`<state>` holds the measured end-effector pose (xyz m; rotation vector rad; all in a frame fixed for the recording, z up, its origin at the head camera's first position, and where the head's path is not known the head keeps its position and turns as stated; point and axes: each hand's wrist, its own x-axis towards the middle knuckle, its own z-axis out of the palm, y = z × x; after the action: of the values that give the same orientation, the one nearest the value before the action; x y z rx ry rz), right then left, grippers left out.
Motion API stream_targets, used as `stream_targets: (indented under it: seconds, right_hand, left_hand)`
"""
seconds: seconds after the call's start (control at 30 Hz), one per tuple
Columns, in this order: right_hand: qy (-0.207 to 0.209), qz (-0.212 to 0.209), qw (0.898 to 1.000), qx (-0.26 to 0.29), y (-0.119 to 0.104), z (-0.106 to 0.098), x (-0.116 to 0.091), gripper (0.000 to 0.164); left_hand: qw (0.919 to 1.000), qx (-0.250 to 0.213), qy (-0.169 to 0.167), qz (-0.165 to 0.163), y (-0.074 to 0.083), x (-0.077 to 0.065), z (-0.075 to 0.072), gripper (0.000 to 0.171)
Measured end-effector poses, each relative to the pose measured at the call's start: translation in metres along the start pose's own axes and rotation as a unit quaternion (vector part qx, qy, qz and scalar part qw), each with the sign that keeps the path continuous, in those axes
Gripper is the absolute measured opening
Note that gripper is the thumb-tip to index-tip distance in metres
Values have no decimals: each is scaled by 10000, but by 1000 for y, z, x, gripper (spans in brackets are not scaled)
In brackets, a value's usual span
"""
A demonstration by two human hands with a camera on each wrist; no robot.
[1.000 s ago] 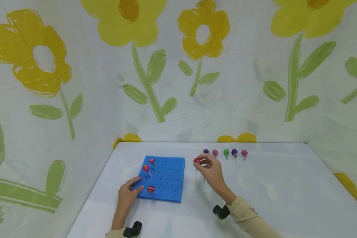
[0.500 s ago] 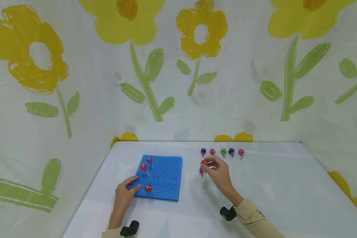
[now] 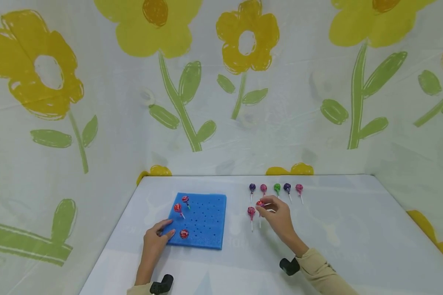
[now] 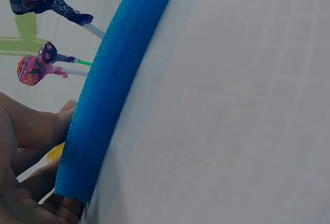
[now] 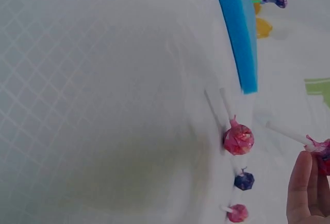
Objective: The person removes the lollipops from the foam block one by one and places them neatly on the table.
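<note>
My left hand (image 3: 156, 239) rests on the left edge of a blue foam board (image 3: 206, 221) dotted with small holes, thumb on its top face. Three wrapped lollipops stand in the board: a dark red one (image 3: 185, 199) at the back, a red one (image 3: 177, 207) just before it, and another red one (image 3: 184, 234) near the front. Right of the board, my right hand (image 3: 279, 217) pinches a red lollipop (image 3: 259, 203) by its head, the white stick pointing down. Beside it a pink lollipop (image 3: 251, 210) lies on the table.
Behind the right hand lies a row of lollipops: a dark purple one (image 3: 252, 187), a pink one (image 3: 263, 187), a green one (image 3: 277, 187), another purple one (image 3: 287, 187) and another pink one (image 3: 299, 187). A flower-printed cloth (image 3: 288, 135) backs the white table (image 3: 336, 229).
My right hand has moved to the right with the red lollipop, past the pink one on the table, which is now in full view. The left hand has stayed on the board.
</note>
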<state>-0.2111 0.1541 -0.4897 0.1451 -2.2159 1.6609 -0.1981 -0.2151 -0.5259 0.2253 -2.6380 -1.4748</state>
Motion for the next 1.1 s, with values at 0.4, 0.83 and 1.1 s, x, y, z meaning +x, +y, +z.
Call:
stream_targets:
  seconds: [0.4,0.83,1.1]
  right_hand:
    - [-169,1007,9943,-301,12,-8,-2,24]
    - [-333,1823,9813,-519,25,-15,7,26]
    - [-428,2161,9715,-871,30,-13,13,27]
  left_hand:
    - [9999,1,108,-25,-1,-4,-2,38]
    - [9999,-50,79,-109,0,-4,0,38]
    - [9998,-54,163,-25,0,-1,2,38]
